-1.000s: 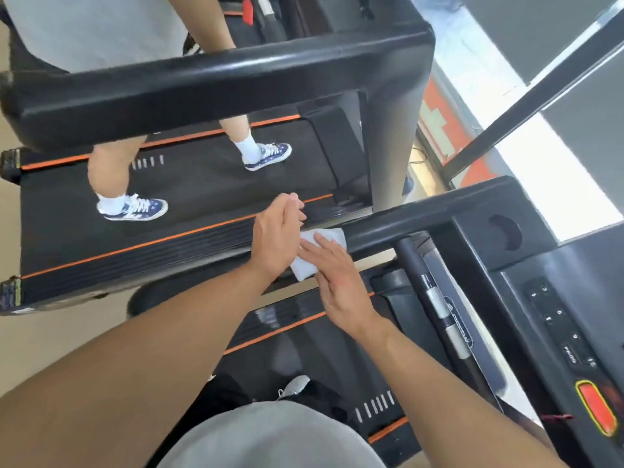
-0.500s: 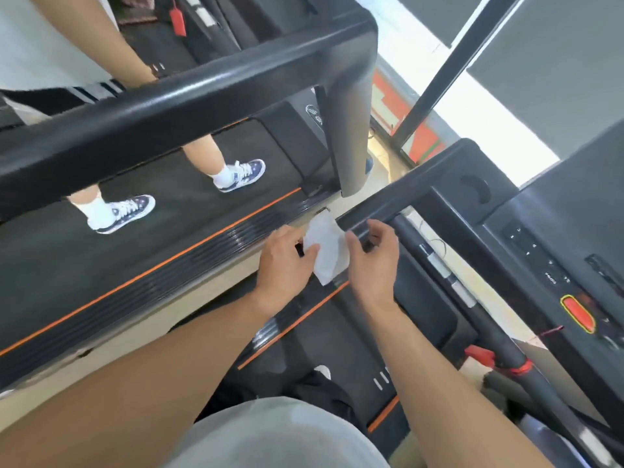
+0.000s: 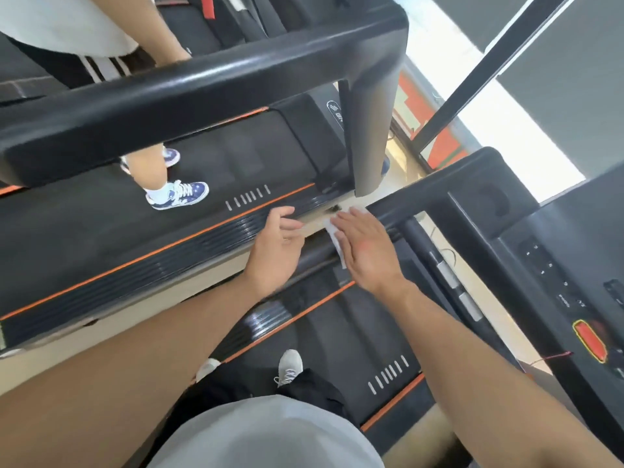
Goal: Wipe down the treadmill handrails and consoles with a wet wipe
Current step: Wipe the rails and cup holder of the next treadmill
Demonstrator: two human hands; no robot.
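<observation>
White wet wipe [image 3: 337, 236] under flat open right hand [image 3: 366, 251], left hand [image 3: 275, 253] relaxed beside

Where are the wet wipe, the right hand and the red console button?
wet wipe [image 3: 338, 244]: head view, white strip left of the fingers.
right hand [image 3: 366, 250]: head view, back of hand.
red console button [image 3: 589, 340]: head view, button centre.

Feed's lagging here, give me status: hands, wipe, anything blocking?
Right hand flat, fingers straight, pressing wet wipe on near handrail. Left hand open beside it, holding nothing. Nothing on the rail ahead toward the console.
</observation>
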